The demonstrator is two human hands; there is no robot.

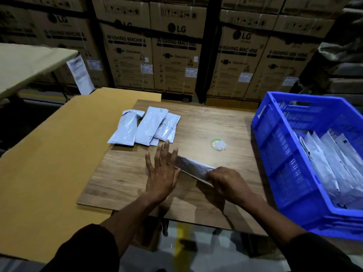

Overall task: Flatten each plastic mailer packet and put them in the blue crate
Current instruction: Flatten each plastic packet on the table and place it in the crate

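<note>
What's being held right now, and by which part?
The right hand grips a grey mailer packet at its near right end; the left hand lies open against its other end.

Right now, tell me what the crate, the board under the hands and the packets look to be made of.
Crate: blue moulded plastic, by its ribbed lattice walls.
Board: wood-grain surface, matte; possibly laminate rather than solid wood.
Packets: thin grey plastic film, glossy and wrinkled, like the one in the right hand.

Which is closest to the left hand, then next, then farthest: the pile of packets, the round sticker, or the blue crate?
From the left hand:
1. Pile of packets, just beyond the fingertips.
2. Round sticker, off to the right on the table.
3. Blue crate, at the far right.
</note>
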